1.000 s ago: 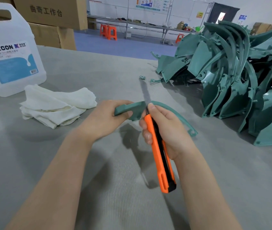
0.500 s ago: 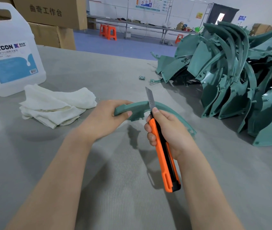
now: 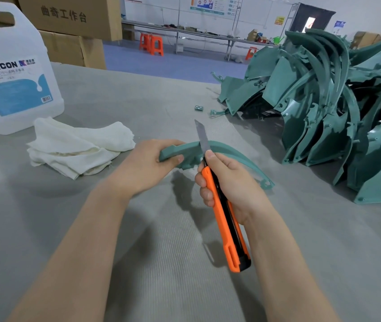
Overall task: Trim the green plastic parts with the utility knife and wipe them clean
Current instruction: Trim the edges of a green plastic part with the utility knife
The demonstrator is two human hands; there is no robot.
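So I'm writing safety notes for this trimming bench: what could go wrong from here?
1. The utility knife in the right hand has its blade extended far, crossing the green part close beside the thumb of the left hand; a slip could cut it.
2. So long a bare blade might flex or snap under side pressure.
3. The left hand grips the part at one end only, so its thin free end may twist and spoil the cut.
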